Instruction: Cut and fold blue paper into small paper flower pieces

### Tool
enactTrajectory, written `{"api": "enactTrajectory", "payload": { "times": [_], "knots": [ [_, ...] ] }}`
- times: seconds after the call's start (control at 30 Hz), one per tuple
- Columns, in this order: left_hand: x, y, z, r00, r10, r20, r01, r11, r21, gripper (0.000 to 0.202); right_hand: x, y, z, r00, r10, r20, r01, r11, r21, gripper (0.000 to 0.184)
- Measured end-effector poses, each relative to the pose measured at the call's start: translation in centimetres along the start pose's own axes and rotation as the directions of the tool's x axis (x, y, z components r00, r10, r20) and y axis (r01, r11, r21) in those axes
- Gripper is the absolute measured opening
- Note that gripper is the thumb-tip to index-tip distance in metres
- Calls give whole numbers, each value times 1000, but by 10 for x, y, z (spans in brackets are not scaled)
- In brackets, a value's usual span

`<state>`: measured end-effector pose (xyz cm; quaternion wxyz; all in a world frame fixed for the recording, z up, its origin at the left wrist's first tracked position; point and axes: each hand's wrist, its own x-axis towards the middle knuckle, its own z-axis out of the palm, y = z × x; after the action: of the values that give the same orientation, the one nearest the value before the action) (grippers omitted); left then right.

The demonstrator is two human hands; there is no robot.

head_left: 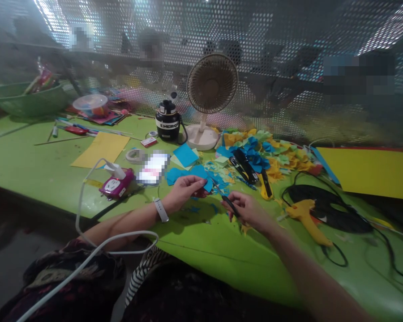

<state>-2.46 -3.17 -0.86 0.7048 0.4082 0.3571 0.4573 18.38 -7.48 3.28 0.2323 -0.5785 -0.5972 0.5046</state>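
Note:
My left hand [185, 190] pinches a small piece of blue paper [206, 182] just above the green table [208, 241]. A white watch band sits on that wrist. My right hand [246, 209] is closed round the black handles of a pair of scissors [225, 197], whose blades point up-left toward the blue paper. More blue sheets [185, 155] and small blue scraps [218, 176] lie on the table right behind my hands.
A yellow glue gun [306, 219] and black cable lie right of my hands. Behind are a heap of cut coloured paper [272, 152], a small fan [211, 94], a black jar [168, 123], a tape roll [135, 155], yellow sheets [100, 150], a pink power adapter [117, 184] with white cable.

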Motion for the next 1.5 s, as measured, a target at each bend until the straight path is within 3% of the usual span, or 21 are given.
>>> {"api": "enactTrajectory", "payload": {
  "times": [0.33, 0.63, 0.83, 0.9, 1.0, 1.1, 1.2, 1.37, 1.5],
  "knots": [
    [1, 1, -2, 1000, 10, -20, -10, 1000, -16, 38, 0, 3, 0, 1000, -27, 3, 27, 999, -23, 58],
    [2, 1, -4, 999, 36, -22, -35, 999, 27, 45, 2, 9, 0, 998, -61, -13, 61, 998, -1, 58],
    [2, 3, -3, 999, -1, -40, -1, 999, -35, 43, 7, 15, -6, 993, -70, -100, 70, 998, 0, 58],
    [2, 4, -1, 996, -64, -68, 58, 994, -87, 40, 11, 19, -10, 982, -102, -158, 93, 994, -64, 53],
    [2, 6, 1, 984, -156, -89, 141, 979, -150, 33, 18, 25, -16, 944, -182, -274, 96, 949, -300, 37],
    [1, 8, 3, 985, -169, -43, 159, 971, -180, 21, 25, 31, -23, 906, -208, -370, -2, 869, -494, 23],
    [1, 7, 3, 986, -165, 23, 166, 961, -220, 15, 30, 36, -27, 898, -213, -386, -43, 828, -559, 19],
    [0, 4, 2, 981, -148, 127, 180, 938, -296, 30, 35, 42, -31, 909, -201, -364, -59, 804, -591, 20],
    [-2, 2, 2, 972, -88, 218, 148, 950, -277, 55, 38, 44, -30, 882, -273, -384, -68, 733, -677, 21]
  ]
}}
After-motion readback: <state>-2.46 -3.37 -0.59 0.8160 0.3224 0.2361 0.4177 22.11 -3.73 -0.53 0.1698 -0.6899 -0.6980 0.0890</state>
